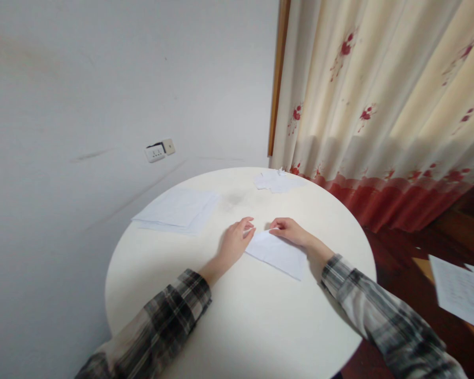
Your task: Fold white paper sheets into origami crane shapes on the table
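A folded white paper [278, 253] lies near the middle of the round white table [237, 326]. Its upper left part is between my two hands. My left hand [236, 240] is at the paper's left corner, thumb and fingers curled toward each other around the edge. My right hand [288, 230] pinches the top edge with thumb and fingertips. Part of the paper's right side passes beneath my right hand and wrist.
A stack of white sheets [177, 209] lies at the table's left. Several paper scraps [278, 181] sit at the far edge. Behind are a wall with a socket [155, 153] and a curtain [363, 116]. Printed sheets [462, 289] are at the lower right.
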`<state>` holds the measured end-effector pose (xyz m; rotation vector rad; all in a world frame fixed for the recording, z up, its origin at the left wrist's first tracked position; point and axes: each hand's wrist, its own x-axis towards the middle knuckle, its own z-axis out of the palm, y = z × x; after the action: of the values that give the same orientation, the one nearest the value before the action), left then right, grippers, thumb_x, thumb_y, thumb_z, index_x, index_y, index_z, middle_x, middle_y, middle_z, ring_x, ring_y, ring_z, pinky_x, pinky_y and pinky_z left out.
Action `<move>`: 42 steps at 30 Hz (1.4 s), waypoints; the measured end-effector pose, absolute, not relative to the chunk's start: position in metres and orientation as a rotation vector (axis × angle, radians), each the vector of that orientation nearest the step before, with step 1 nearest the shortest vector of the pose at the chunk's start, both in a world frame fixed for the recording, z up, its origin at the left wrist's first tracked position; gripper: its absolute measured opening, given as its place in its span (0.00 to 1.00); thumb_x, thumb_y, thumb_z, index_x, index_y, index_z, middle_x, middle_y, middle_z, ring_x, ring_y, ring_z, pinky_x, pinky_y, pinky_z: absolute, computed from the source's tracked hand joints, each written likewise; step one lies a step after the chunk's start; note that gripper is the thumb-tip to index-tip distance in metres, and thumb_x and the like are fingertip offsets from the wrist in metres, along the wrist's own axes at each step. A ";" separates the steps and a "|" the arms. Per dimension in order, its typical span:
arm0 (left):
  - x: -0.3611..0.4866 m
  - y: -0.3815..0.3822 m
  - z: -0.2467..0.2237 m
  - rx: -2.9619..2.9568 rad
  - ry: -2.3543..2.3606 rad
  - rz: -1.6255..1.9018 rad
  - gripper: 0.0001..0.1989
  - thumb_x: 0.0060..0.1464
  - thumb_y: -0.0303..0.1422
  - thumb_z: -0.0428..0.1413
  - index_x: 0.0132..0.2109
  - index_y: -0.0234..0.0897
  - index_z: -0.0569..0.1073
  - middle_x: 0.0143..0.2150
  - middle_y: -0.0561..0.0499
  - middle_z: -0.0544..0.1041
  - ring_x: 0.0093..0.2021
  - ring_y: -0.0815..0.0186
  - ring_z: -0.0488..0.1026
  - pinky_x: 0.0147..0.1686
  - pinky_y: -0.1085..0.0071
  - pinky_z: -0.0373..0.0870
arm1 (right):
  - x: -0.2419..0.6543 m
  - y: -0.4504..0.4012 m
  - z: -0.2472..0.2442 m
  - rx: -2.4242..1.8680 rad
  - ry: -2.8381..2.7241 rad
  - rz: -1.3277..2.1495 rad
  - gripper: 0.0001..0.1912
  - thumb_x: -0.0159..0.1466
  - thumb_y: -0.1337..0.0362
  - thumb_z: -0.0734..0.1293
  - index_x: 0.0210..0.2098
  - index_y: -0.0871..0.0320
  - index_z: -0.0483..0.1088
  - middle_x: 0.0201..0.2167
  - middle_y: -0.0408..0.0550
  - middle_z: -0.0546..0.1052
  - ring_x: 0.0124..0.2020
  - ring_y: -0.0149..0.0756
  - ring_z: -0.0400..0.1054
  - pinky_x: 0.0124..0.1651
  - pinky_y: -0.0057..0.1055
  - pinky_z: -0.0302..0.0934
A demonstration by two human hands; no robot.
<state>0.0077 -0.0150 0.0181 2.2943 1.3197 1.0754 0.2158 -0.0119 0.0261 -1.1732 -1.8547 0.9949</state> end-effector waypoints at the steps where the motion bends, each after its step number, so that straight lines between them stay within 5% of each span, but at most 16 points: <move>1: 0.009 -0.019 0.019 2.341 1.295 0.970 0.14 0.55 0.34 0.49 0.49 0.42 0.64 0.37 0.53 0.75 0.38 0.67 0.72 0.42 0.70 0.66 | 0.215 -0.013 0.028 -1.164 -1.899 0.972 0.10 0.51 0.59 0.65 0.26 0.61 0.68 0.21 0.41 0.69 0.24 0.27 0.59 0.28 0.25 0.53; 12: 0.015 -0.027 0.018 2.514 1.322 0.614 0.14 0.59 0.35 0.45 0.52 0.44 0.63 0.48 0.51 0.73 0.46 0.65 0.71 0.45 0.71 0.64 | 0.210 -0.013 0.026 -1.132 -1.946 0.868 0.10 0.54 0.58 0.64 0.29 0.60 0.69 0.25 0.44 0.73 0.26 0.29 0.63 0.31 0.26 0.56; 18: 0.011 -0.021 0.019 2.443 1.553 0.660 0.14 0.59 0.34 0.44 0.52 0.40 0.62 0.45 0.48 0.74 0.45 0.64 0.71 0.44 0.71 0.64 | 0.222 -0.009 0.026 -1.571 -1.788 0.446 0.11 0.56 0.56 0.62 0.30 0.57 0.70 0.23 0.44 0.73 0.25 0.30 0.64 0.30 0.26 0.54; 24: 0.006 -0.018 0.019 2.404 1.766 0.630 0.11 0.59 0.31 0.43 0.48 0.38 0.64 0.39 0.47 0.75 0.41 0.63 0.72 0.41 0.69 0.65 | 0.229 -0.006 0.021 -1.647 -1.750 0.440 0.18 0.51 0.57 0.68 0.40 0.56 0.67 0.29 0.45 0.73 0.29 0.33 0.66 0.33 0.28 0.57; 34: 0.005 -0.010 0.007 2.714 1.366 0.719 0.21 0.53 0.20 0.42 0.52 0.37 0.65 0.54 0.47 0.67 0.55 0.65 0.62 0.55 0.66 0.56 | 0.229 -0.003 0.014 -1.605 -1.787 0.492 0.24 0.49 0.65 0.70 0.45 0.57 0.63 0.28 0.42 0.70 0.27 0.31 0.64 0.33 0.28 0.57; 42: 0.006 -0.016 0.011 2.750 1.239 0.579 0.21 0.56 0.40 0.46 0.55 0.38 0.64 0.58 0.45 0.65 0.58 0.60 0.59 0.56 0.62 0.55 | 0.226 0.000 0.009 -1.594 -1.695 0.456 0.28 0.48 0.64 0.70 0.47 0.58 0.60 0.25 0.41 0.70 0.27 0.31 0.64 0.32 0.28 0.57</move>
<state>0.0065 -0.0162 0.0108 2.7498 1.2389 0.5785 0.2261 -0.0003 0.0089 -1.5939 -1.6953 0.4562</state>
